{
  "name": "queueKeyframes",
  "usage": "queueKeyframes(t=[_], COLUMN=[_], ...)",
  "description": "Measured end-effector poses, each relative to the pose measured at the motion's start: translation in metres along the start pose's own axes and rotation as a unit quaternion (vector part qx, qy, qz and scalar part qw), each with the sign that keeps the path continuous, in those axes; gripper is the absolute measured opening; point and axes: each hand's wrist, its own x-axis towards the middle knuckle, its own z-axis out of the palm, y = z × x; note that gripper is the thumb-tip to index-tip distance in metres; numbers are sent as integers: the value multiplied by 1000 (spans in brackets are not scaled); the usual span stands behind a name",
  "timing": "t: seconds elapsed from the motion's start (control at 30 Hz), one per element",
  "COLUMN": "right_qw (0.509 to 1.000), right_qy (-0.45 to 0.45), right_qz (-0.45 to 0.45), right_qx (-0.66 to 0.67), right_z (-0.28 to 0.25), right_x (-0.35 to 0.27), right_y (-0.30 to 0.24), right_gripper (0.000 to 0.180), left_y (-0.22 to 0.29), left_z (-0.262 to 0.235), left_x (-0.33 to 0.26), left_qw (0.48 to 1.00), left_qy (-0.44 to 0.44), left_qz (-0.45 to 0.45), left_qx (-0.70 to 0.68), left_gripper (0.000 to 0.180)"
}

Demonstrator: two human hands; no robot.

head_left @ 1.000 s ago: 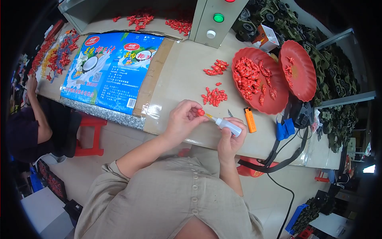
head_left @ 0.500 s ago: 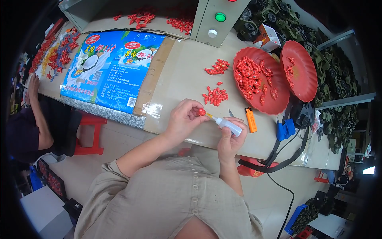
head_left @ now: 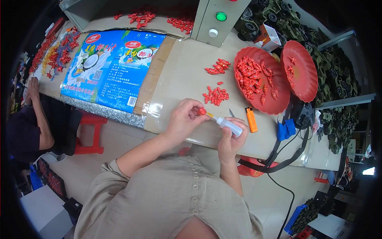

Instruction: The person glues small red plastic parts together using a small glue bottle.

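Pinched between the fingertips of my left hand (head_left: 184, 118) is a small red plastic piece (head_left: 202, 111). My right hand (head_left: 232, 142) grips a translucent white squeeze bottle (head_left: 230, 126) with a yellowish nozzle, whose tip points left and meets or nearly meets the red piece. Beyond my hands, a pile of small red pieces (head_left: 216, 96) lies on the table, with a group of larger red figures (head_left: 218, 67) farther back. To the right, a round red scalloped tray (head_left: 278, 104) holds many glossy red figures (head_left: 250, 77).
An orange lighter (head_left: 251, 119) and a thin blade (head_left: 231, 113) lie close to my right hand. A second red tray (head_left: 306, 85), black straps (head_left: 274, 153) and a heap of green toy vehicles (head_left: 334, 75) are at right. Flattened blue cardboard (head_left: 115, 71) covers the left; another person's arm (head_left: 39, 115) rests beyond.
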Motion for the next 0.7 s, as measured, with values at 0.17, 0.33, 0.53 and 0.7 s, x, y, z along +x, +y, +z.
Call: queueKeyframes(t=[0.17,0.33,0.53,0.7], right_qw=[999,999,999,998], right_qy=[-2,-2,-9,-3], right_qz=[24,25,20,32], right_qx=[28,37,31,53], right_z=[-2,-2,-4,-1], right_x=[-2,-2,-3,-2], right_y=[0,1,2,-1], right_gripper=[27,27,26,25], left_y=[0,0,0,1], left_z=[0,-1,-1,-2], left_x=[0,0,-1,0], left_qw=[1000,1000,1000,1000], left_qy=[1,9,7,7], left_qz=[3,3,2,7], left_qx=[0,5,8,-2], left_gripper=[27,26,26,26])
